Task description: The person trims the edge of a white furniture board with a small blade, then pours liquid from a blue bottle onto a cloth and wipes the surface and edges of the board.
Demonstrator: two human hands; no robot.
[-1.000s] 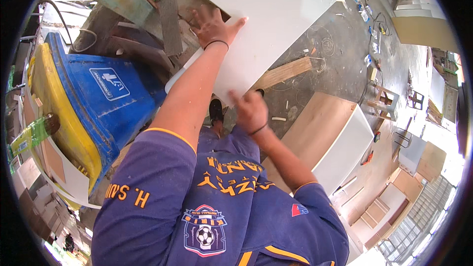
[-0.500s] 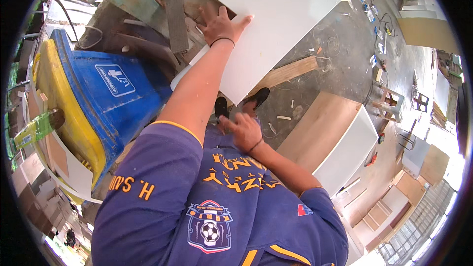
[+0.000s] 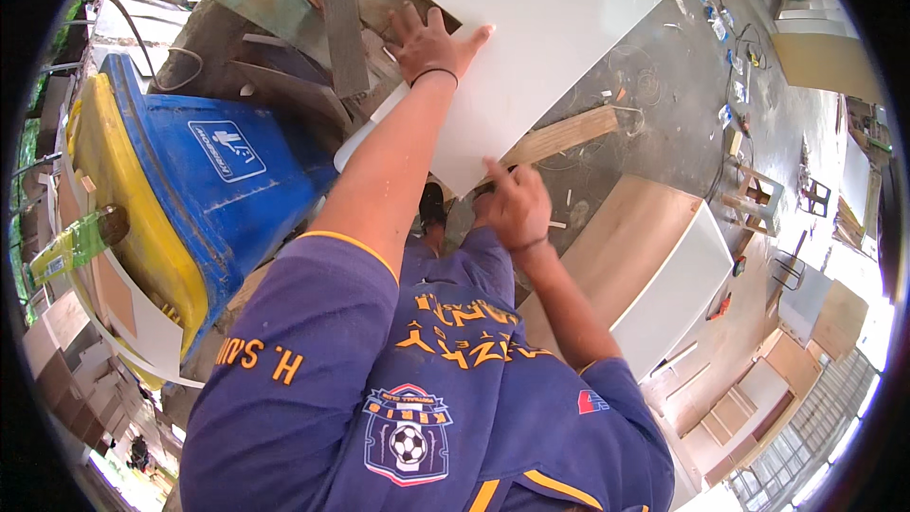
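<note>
A large white panel [image 3: 550,38] slants across the upper middle, its near corner pointing toward my feet. My left hand [image 3: 434,45] lies spread on the panel's left edge, thumb on the white face and fingers reaching past the rim. Beside the near corner is my right hand [image 3: 519,204], its index finger stretched toward the panel and the other fingers loosely bent. Nothing shows in it. Whether that fingertip touches the surface I cannot tell.
At left lies a blue bin [image 3: 270,218] against a yellow one [image 3: 128,190]. A wooden strip [image 3: 569,136] sits on the floor behind the panel. To the right stands a box-like cabinet [image 3: 616,251] with wood and white sides. Scrap boards [image 3: 346,28] fill the upper left.
My right hand has moved up and to the right, from in front of my body to the panel's near corner. The left hand stays on the panel's edge.
</note>
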